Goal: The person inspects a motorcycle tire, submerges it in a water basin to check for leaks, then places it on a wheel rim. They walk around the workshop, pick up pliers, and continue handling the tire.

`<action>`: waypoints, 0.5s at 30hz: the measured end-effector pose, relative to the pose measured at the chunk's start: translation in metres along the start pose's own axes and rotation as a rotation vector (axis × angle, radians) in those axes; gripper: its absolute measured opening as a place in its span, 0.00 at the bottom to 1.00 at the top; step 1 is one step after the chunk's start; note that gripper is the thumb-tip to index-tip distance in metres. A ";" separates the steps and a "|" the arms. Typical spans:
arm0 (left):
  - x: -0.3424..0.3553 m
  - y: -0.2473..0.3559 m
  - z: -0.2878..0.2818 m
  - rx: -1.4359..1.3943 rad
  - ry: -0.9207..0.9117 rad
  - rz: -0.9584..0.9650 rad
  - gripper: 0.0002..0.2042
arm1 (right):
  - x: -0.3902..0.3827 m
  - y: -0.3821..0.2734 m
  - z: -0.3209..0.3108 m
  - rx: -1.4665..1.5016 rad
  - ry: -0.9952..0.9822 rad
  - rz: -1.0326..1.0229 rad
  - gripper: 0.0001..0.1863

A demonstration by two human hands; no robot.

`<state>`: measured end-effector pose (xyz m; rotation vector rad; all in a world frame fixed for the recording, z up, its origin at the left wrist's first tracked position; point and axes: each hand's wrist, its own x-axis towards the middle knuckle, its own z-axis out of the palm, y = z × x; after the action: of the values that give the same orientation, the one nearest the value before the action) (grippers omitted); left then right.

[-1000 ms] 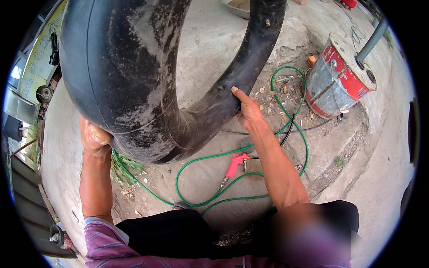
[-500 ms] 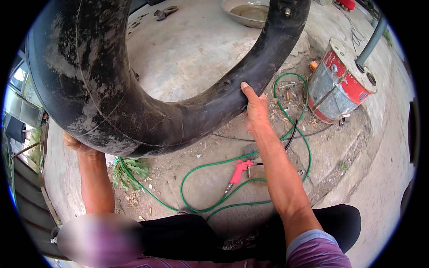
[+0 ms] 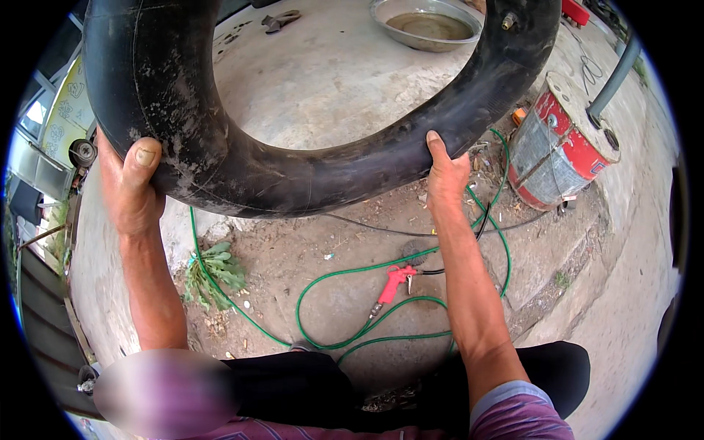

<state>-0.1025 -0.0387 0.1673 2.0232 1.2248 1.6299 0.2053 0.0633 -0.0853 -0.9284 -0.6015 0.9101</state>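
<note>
A large, dusty black inner tube [image 3: 308, 183] is held up in front of me, filling the upper middle, with a brass valve stem [image 3: 507, 21] on its right side. My left hand [image 3: 133, 187] grips its lower left, thumb pressed on the near surface. Closed on the lower right part is my right hand [image 3: 447, 176], its thumb lying over the rubber. Below the tube, a pink air gun [image 3: 394, 281] lies on the ground among loops of green hose [image 3: 330, 273].
Behind the tube sits a metal basin [image 3: 378, 16] with murky water. At right stands a red-and-silver drum [image 3: 565, 125] with an upright pipe [image 3: 616, 81]. Leafy weeds [image 3: 216, 275] grow by the hose. A small wheel [image 3: 81, 152] and clutter line the left edge.
The tube has swung rightward, showing more ground and the basin through its opening. My left hand's thumb has come onto the near surface, and my right hand has moved right with the tube.
</note>
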 end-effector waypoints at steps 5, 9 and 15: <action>-0.002 -0.003 0.007 -0.021 0.039 -0.013 0.43 | -0.001 0.000 -0.003 -0.001 0.018 0.011 0.27; -0.001 -0.008 0.001 -0.034 0.034 0.026 0.42 | -0.001 -0.003 -0.003 0.004 0.011 -0.022 0.27; -0.002 -0.010 0.002 -0.118 -0.034 0.062 0.37 | 0.005 -0.002 -0.005 0.076 0.011 -0.029 0.27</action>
<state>-0.1053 -0.0335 0.1583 2.0268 1.0381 1.6472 0.2128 0.0647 -0.0856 -0.8544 -0.5661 0.8957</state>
